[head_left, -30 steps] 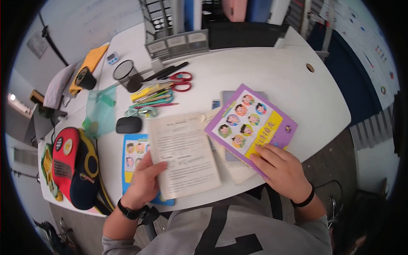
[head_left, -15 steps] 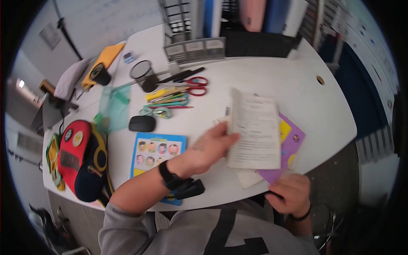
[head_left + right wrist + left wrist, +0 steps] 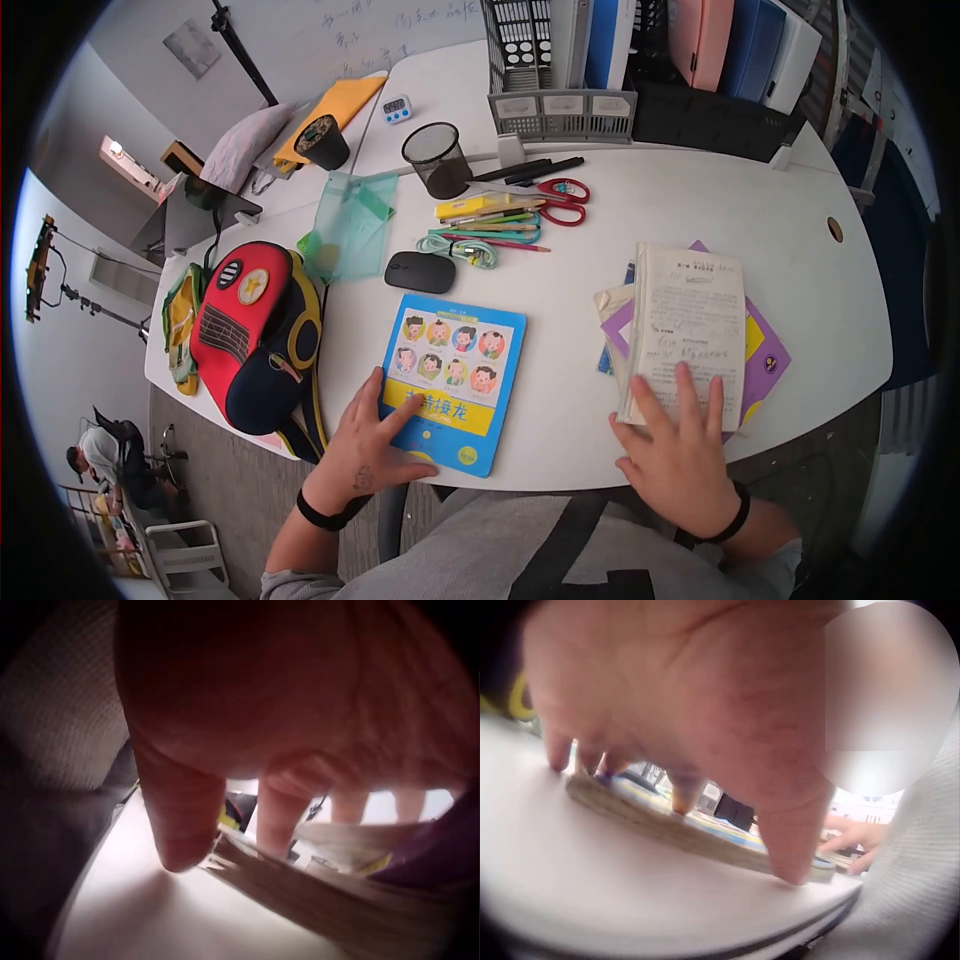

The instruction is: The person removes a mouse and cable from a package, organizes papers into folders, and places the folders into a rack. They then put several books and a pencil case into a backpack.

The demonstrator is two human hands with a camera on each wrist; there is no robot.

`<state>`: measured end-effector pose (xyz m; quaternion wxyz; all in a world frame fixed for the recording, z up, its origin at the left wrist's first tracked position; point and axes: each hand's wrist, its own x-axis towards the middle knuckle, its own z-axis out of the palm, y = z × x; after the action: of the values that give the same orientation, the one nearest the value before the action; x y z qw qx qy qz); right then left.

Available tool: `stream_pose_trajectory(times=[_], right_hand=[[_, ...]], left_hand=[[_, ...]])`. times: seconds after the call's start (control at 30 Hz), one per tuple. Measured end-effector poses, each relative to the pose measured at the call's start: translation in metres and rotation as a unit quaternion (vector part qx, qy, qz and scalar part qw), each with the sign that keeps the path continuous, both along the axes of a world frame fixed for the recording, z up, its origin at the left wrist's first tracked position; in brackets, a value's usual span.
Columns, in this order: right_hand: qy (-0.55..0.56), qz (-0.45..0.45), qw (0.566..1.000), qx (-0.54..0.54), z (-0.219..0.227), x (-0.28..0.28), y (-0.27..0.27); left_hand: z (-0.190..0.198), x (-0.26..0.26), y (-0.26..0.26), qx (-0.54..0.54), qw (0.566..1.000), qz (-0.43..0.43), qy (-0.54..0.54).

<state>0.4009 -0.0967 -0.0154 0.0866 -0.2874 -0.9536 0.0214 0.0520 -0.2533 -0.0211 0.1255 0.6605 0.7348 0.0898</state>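
Note:
In the head view a blue book (image 3: 505, 375) with cartoon faces and a yellow band lies flat near the desk's front edge. My left hand (image 3: 365, 450) is spread over its lower left corner, with one finger on the cover and the thumb at the near edge. The left wrist view shows the book's page edges (image 3: 667, 836) below that hand (image 3: 682, 697). On the right a worn book (image 3: 690, 320) with a printed page on top lies over a purple book (image 3: 770, 355). My right hand (image 3: 685, 460) rests straight, spread fingers on its lower part.
A black mouse (image 3: 420, 272), a coiled cable (image 3: 480, 253), several pencils (image 3: 500, 230) and red-handled scissors (image 3: 565, 205) lie beyond the blue book. Behind them stands a mesh cup (image 3: 437, 165). A red and navy bag (image 3: 250, 330) sits at the left, a file rack (image 3: 560, 115) at the back.
My left hand has set the worn book down on the purple book and moved left to the blue book. My right hand has shifted onto the worn book. The head view has swung left.

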Motion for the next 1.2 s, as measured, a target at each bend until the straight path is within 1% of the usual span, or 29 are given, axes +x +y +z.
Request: stream_pose_trajectory(times=[0.03,0.1,0.17,0.23,0.27,0.43,0.47,0.53,0.6,0.63,0.7,0.73,0.77,0.8,0.83,0.87,0.9,0.93,0.97,1.0,1.03,1.07,1.1,1.13,1.17,1.2], right_hand=[[-0.023,-0.024,0.999,-0.042,-0.001,-0.002,0.002],[-0.032,-0.016,0.999,-0.020,-0.006,-0.001,0.005],[-0.032,-0.048,0.998,-0.001,-0.005,0.003,0.011],[-0.029,-0.059,0.998,-0.001,-0.006,0.011,0.026],[-0.024,-0.076,0.997,0.006,-0.008,0.015,0.034],[-0.030,-0.146,0.988,0.029,-0.015,0.041,0.083],[-0.032,-0.151,0.988,0.032,-0.015,0.047,0.095],[-0.052,-0.186,0.981,0.006,-0.013,0.056,0.118],[-0.057,-0.197,0.979,-0.009,-0.006,0.059,0.133],[-0.060,-0.208,0.976,-0.026,-0.003,0.061,0.137],[-0.059,-0.209,0.976,-0.016,-0.002,0.066,0.132],[-0.019,-0.167,0.985,0.029,-0.003,0.068,0.123],[0.019,-0.120,0.990,0.073,-0.004,0.071,0.112],[0.077,-0.101,0.988,0.087,-0.001,0.072,0.096],[0.164,-0.109,0.980,0.006,0.001,0.076,0.081],[0.248,-0.114,0.959,-0.076,0.002,0.083,0.066],[0.339,-0.147,0.918,-0.146,-0.009,0.092,0.053],[0.427,-0.176,0.861,-0.213,-0.020,0.101,0.039],[0.467,-0.217,0.786,-0.341,-0.019,0.105,0.024],[0.485,-0.177,0.728,-0.451,-0.019,0.109,0.014],[0.495,-0.132,0.657,-0.553,-0.020,0.111,0.007],[0.493,-0.124,0.661,-0.553,-0.027,0.107,-0.001],[0.585,-0.119,0.596,-0.537,-0.036,0.097,-0.007],[0.668,-0.112,0.522,-0.519,-0.040,0.088,-0.009],[0.673,-0.047,0.478,-0.563,-0.029,0.090,-0.005],[0.642,-0.087,0.541,-0.537,-0.017,0.091,0.000]], left_hand=[[-0.002,0.003,0.000,0.000,1.000,0.002,0.000],[-0.006,0.010,0.005,0.021,0.999,-0.038,0.007],[-0.007,0.022,0.012,0.035,0.998,-0.052,0.022],[-0.009,0.034,0.019,0.043,0.992,-0.117,0.026],[-0.008,0.042,0.022,0.046,0.991,-0.127,0.021],[-0.007,0.078,0.040,0.040,0.987,-0.157,0.008],[-0.005,0.087,0.043,0.032,0.987,-0.154,0.024],[-0.006,0.104,0.052,0.026,0.988,-0.150,0.037],[-0.011,0.117,0.059,0.032,0.978,-0.192,0.069],[-0.015,0.122,0.058,0.034,0.978,-0.193,0.066],[-0.024,0.131,0.052,0.049,0.962,-0.256,0.082],[-0.028,0.135,0.046,0.100,0.946,-0.276,0.138],[-0.028,0.137,0.041,0.105,0.946,-0.276,0.135],[-0.023,0.136,0.036,0.112,0.946,-0.277,0.128],[-0.017,0.135,0.030,0.120,0.946,-0.277,0.121],[0.000,0.132,0.031,0.077,0.956,-0.261,0.104],[0.004,0.126,0.035,0.082,0.958,-0.256,0.102],[0.008,0.119,0.040,0.129,0.961,-0.239,0.049],[0.011,0.115,0.046,0.175,0.959,-0.222,-0.004],[0.014,0.116,0.054,0.209,0.954,-0.213,-0.015],[0.014,0.118,0.063,0.216,0.954,-0.207,-0.013],[0.014,0.122,0.072,0.265,0.938,-0.224,0.008],[0.015,0.128,0.080,0.312,0.919,-0.238,0.032],[0.019,0.136,0.088,0.312,0.914,-0.256,0.038],[0.022,0.148,0.096,0.311,0.909,-0.274,0.045],[0.021,0.163,0.108,0.316,0.900,-0.298,0.042]])
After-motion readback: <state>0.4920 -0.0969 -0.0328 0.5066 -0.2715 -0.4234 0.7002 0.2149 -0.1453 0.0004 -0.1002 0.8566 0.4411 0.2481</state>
